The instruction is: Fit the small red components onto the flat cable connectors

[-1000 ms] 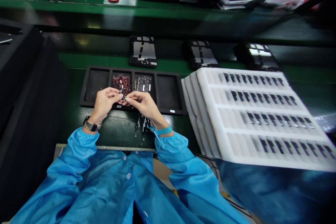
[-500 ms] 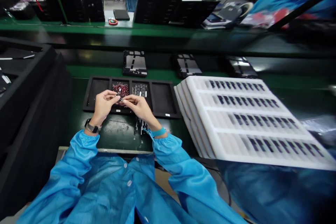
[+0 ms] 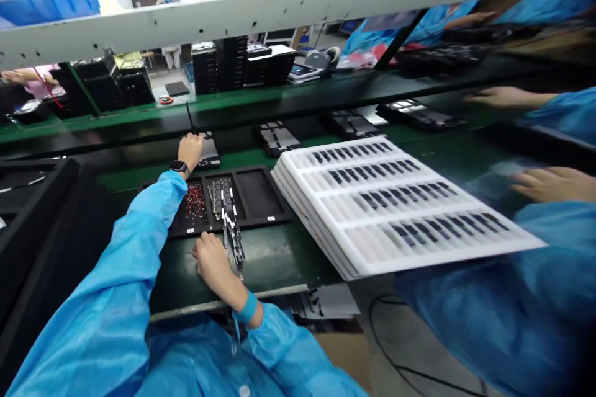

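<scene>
My left hand (image 3: 190, 150) is stretched forward over the black parts tray (image 3: 282, 214), at the left edge of a flat device (image 3: 210, 150) with a silver back. Its fingers are curled; a thin dark strip (image 3: 190, 116) rises just beyond them, and I cannot tell what they grip. Close to the table's front, my right hand (image 3: 213, 262) has its fingers closed, with a tiny tip poking out on the left. Beside it, several thin black-and-white strips (image 3: 234, 236) hang over the tray's front edge. Small red parts (image 3: 194, 201) and metallic parts (image 3: 216, 195) fill two tray compartments.
White foam trays (image 3: 335, 214) holding rows of black pieces are stacked at right. More flat devices (image 3: 275, 138) lie along the green line. A co-worker's hands (image 3: 556, 184) are at far right. Black foam trays (image 3: 60, 223) stand at left. A white beam (image 3: 279, 9) crosses above.
My hands have parted from their pinch above the tray. The left has reached forward to the device; the right has dropped to the table's front. The view has tilted up and swung right.
</scene>
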### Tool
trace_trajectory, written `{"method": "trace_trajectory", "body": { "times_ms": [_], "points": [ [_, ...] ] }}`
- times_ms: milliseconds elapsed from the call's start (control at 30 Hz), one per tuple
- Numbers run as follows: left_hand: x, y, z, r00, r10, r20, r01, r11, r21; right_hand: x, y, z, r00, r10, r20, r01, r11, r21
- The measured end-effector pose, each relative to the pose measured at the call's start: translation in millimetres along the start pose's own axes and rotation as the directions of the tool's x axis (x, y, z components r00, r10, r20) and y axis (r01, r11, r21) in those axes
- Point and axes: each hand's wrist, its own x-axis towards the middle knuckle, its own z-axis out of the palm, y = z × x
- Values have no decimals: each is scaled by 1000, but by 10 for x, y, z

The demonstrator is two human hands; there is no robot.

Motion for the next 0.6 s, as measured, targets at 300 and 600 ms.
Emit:
{"method": "trace_trajectory", "body": {
  "times_ms": [300, 600],
  "points": [
    [22, 129, 364, 974, -26, 224, 20, 999, 29, -56, -114, -59, 998, -10, -66, 7, 999, -43],
    [-741, 569, 173, 911, -129, 391, 67, 983, 170, -60, -199, -161, 990, -16, -140, 10, 999, -40]
  ]
}}
